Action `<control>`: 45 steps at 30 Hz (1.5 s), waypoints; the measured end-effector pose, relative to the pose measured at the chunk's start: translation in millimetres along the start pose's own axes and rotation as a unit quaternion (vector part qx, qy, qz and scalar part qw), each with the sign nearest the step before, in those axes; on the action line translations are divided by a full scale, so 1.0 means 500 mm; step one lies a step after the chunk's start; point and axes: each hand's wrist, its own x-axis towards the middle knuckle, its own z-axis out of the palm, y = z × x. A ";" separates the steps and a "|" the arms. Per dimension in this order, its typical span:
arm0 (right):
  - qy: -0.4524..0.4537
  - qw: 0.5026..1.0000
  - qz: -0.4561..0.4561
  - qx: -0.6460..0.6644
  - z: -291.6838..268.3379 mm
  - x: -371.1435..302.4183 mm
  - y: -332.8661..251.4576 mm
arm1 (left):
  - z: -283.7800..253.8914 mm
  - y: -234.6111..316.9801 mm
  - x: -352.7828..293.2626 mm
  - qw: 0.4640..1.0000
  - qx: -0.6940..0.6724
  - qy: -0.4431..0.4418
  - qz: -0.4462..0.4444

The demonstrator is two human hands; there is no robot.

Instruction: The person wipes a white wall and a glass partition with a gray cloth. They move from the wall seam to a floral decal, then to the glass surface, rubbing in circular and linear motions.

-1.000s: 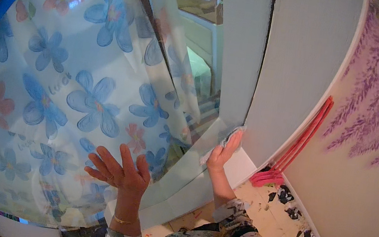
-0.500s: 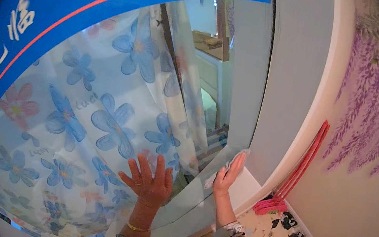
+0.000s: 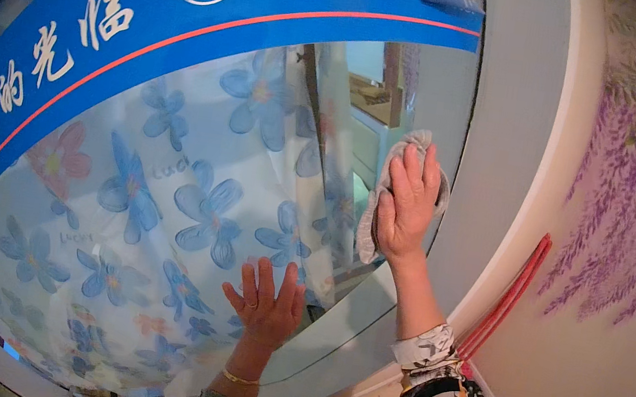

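My right hand [image 3: 410, 206] presses a grey cleaning cloth [image 3: 369, 224] against the window glass, close to its right edge. The palm and fingers lie along the cloth, which bunches out around them. Lower and to the left, my left hand [image 3: 269, 303] has its fingers spread, with the palm toward the glass and nothing in it. Whether its fingertips bear on the pane is hard to make out. Behind the glass hangs a pale curtain [image 3: 155, 244] with blue and pink flowers.
A blue banner [image 3: 157, 6] with a red line curves across the upper pane. Right of the glass runs a pale grey window frame [image 3: 507, 145]. A pink-red long-handled thing [image 3: 514, 289] leans by the wall [image 3: 595, 380], which is painted with purple blossoms.
My right hand has moved up the glass with the cloth, which now spreads out wider. The whole view has shifted upward, showing more banner. My left hand stays spread near the same part of the curtain.
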 end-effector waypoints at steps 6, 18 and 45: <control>0.060 0.994 -0.007 -0.096 -0.018 0.120 0.060 | 0.001 0.010 0.005 1.000 -0.005 0.003 -0.009; -0.024 0.992 -0.120 0.011 0.017 0.159 -0.015 | 0.020 -0.004 -0.014 1.000 0.001 0.017 0.000; 0.002 0.997 -0.033 -0.069 -0.002 0.180 -0.045 | 0.006 0.004 -0.013 0.998 -0.032 0.047 -0.012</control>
